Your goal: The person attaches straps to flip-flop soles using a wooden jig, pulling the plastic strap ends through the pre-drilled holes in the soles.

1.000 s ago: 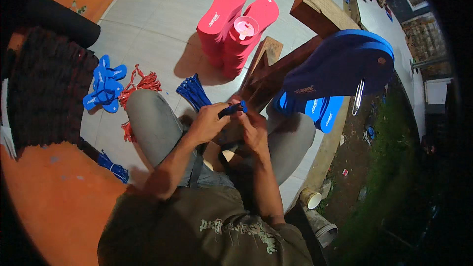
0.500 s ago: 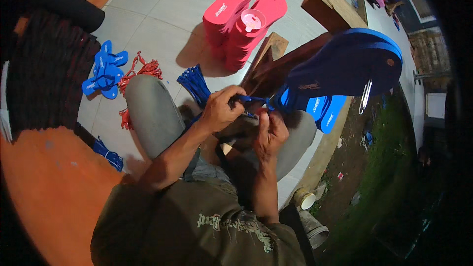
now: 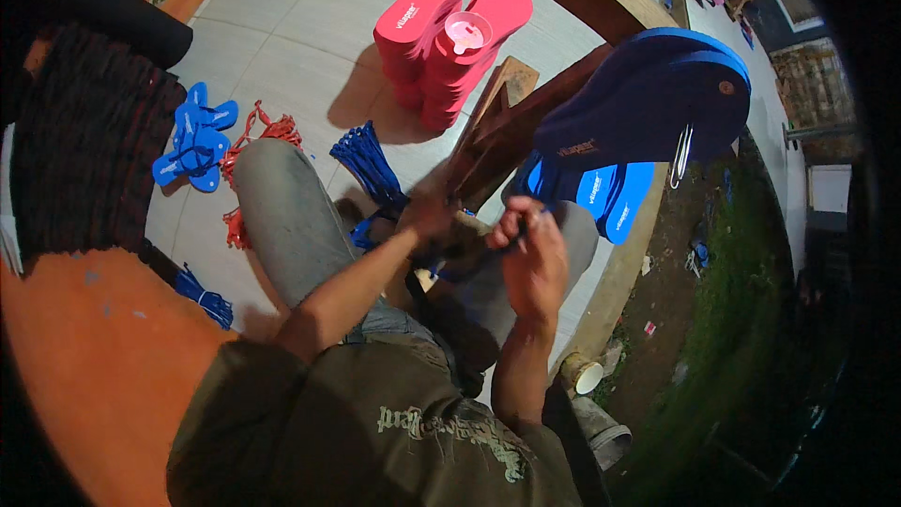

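Moved since the earlier frame: right hand, now turned up with its fingers curled; left hand, now in shadow by the near end of the wooden stand. The blue strap then stretched between the 2 hands no longer shows there.

Strap in work: lost from clear view; probably at the fingers, near end of the stand. Right fingers partly closed, contents uncertain; left fingers too dark to tell how far open or what they hold.

Blue strap bundle: left of the stand, beside the left forearm.

Blue soles, large: right of the stand's beam, raised. More blue soles: below these.

Progress, as judged: blue sandals, far left of the stand, appear strapped, hence done. Left over: pink soles, stacked beyond the stand, no straps seen, 1 pink cup on top; red straps, loose, left of the stand.

Surface: pale tiled floor under the stand.

Room: orange wall far left of the stand; grass to its right.
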The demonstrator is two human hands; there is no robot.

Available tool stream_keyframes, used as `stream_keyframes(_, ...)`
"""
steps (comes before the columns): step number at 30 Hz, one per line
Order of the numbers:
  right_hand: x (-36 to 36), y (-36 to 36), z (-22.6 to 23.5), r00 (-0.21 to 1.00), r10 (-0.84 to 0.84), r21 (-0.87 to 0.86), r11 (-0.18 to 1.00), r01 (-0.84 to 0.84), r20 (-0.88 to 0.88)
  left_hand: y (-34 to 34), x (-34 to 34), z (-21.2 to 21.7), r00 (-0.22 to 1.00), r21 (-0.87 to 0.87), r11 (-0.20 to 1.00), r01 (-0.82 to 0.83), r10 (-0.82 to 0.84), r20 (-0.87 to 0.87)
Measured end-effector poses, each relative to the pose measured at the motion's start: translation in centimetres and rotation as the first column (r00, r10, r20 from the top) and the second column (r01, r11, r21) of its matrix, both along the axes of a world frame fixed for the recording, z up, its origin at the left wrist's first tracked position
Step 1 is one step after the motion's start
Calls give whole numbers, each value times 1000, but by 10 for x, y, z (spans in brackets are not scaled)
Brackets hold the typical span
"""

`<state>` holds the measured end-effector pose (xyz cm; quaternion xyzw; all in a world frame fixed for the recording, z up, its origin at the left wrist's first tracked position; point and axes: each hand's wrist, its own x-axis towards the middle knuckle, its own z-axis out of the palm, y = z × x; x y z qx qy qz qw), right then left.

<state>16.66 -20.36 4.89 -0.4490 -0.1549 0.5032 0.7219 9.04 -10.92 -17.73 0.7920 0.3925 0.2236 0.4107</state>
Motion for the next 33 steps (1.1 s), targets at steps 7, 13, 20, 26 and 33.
stream_keyframes(7,20,30,-36,993,-52,24,998,50,107,19,-35,79,948,-417,864,282,-318,-17)
stream_keyframes(13,-1,49,-7,948,-104,-14,993,113,301,29,-39,185,901,-194,880,434,-423,99)
stream_keyframes(20,-14,15,-26,864,39,-282,952,121,501,37,-64,189,867,-549,676,493,-434,244)
stream_keyframes(26,-9,2,-63,976,101,-222,973,-57,191,32,-70,162,859,-847,160,507,-172,482)
stream_keyframes(33,-9,1,-67,993,113,-154,982,-107,28,26,-64,151,853,-850,63,522,-20,522)
